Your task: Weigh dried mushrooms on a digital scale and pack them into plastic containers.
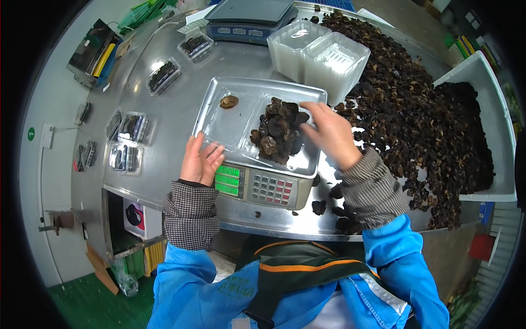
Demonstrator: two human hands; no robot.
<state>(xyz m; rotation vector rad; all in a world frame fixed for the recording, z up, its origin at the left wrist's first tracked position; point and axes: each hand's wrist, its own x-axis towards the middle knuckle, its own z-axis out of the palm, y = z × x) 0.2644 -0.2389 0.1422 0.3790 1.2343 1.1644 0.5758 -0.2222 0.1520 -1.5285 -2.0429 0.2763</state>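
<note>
A clear plastic clamshell box (pixel 225 130) lies unfolded on the steel pan of a digital scale (pixel 272 190). Dried black wood ear mushrooms (pixel 278 129) are heaped in its right half, and one brown piece (pixel 229 102) rests in the left half. My left hand (pixel 201 160) is at the near left corner of the pan, palm up and fingers apart, close to the box's edge; I cannot tell whether it touches. On the heap's right side is my right hand (pixel 331 131), slightly blurred, thumb and fingers apart, with nothing visible in it.
Stacked clear boxes (pixel 335 57) stand behind the scale, beside a second blue scale (pixel 249 22). A large spread of loose mushrooms (pixel 400 98) covers the table's right, reaching a white foam bin (pixel 501 120). Several filled boxes (pixel 164 77) sit at left on the steel table (pixel 181 123).
</note>
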